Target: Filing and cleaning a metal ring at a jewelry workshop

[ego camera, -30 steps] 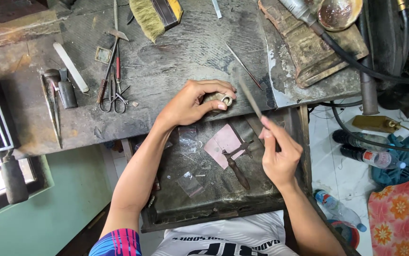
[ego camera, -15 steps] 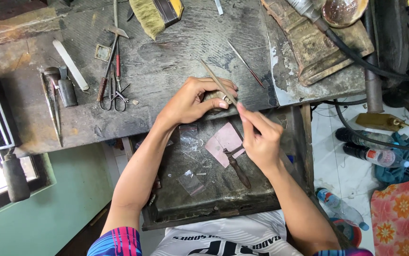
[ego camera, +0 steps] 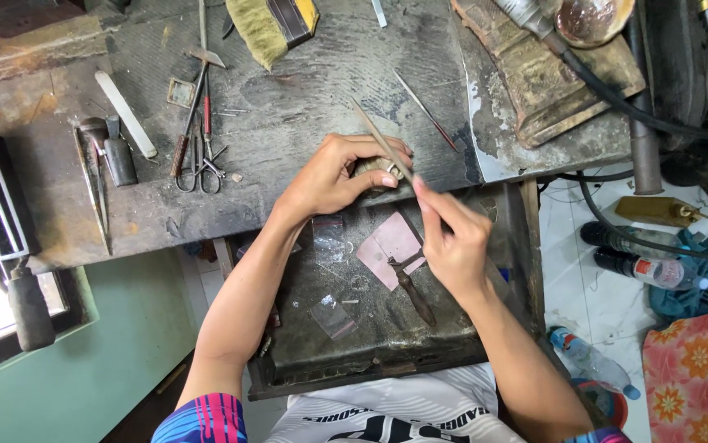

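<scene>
File [ego camera: 378, 143] slanting up-left, right hand [ego camera: 452, 238] gripping

The small metal piece [ego camera: 377, 168] sat mostly hidden under the left hand [ego camera: 333, 176]; its shape was unclear, the far brush [ego camera: 276, 20] cropped.

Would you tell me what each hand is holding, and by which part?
Right hand grips a thin file by its near end. Left hand pinches a small ring-like metal piece at the bench edge.

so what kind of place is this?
Likely a jeweller's or metalworker's bench. The right hand works a thin file across a small metal piece held by the left hand; scissors lie on the worn workbench, a catch tray below.
</scene>
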